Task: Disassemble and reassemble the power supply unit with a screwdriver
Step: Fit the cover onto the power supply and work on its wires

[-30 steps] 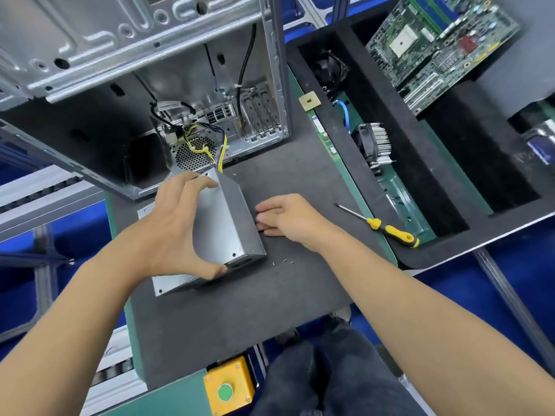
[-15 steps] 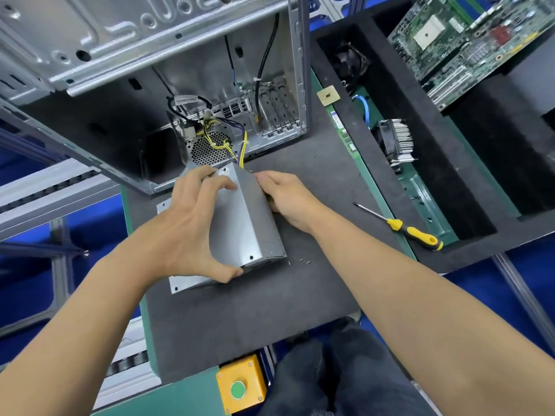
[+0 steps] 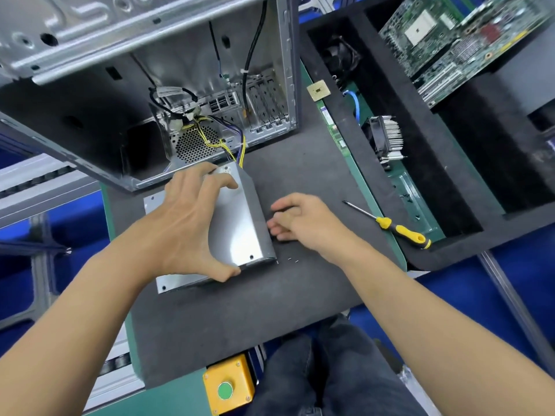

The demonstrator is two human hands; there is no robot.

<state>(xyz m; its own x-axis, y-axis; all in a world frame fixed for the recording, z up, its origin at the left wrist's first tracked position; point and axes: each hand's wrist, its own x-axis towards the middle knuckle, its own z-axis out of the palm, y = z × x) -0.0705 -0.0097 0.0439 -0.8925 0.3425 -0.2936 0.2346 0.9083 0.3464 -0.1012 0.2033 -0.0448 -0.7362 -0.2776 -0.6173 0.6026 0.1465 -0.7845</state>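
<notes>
Computer case (image 3: 126, 85) is standing open at the back of the dark mat (image 3: 240, 310). Power supply (image 3: 237, 223) is sitting on the mat just before it, left hand (image 3: 186, 223) clamping it across the top, right hand (image 3: 297, 220) touching its side, fingers loosely bent. Screwdriver (image 3: 399, 229) is lying apart, tiny screws (image 3: 292, 259) nearby.

Bright, even overhead light; colours clear. Soft short shadows under left hand (image 3: 186, 223) and right hand (image 3: 300, 220) on dark mat (image 3: 255, 310). White glare on top of metal box (image 3: 237, 223) and on bent panels of computer case (image 3: 90, 31). Case interior dim at left. Wide-angle bending: straight rails and table edges curve near frame borders, forearms stretched at bottom corners. Slight softness at circuit board (image 3: 462, 40), upper right; centre sharp.
</notes>
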